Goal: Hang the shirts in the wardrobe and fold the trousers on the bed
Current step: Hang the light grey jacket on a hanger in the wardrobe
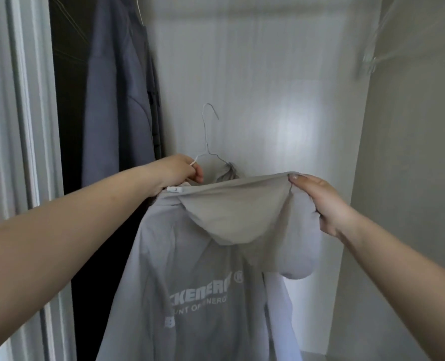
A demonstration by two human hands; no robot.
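So the wardrobe [268, 87] is open, white inside. On its far left hang a dark garment [67, 87] and a blue-grey shirt [114, 95], pushed up against each other. At the upper right there's a clear hanger [380, 45], pretty blurred.

The grey hooded shirt [190, 269] is held up in front of the open space, back facing the camera, white lettering across it, hood flopped down. It's on a thin wire hanger [208, 136] whose hook sticks up free, not on any rail. Left hand [176, 171] pinches the hanger's wire at the left shoulder. Right hand [320, 201] has fingers curled around the bunched right shoulder fabric.
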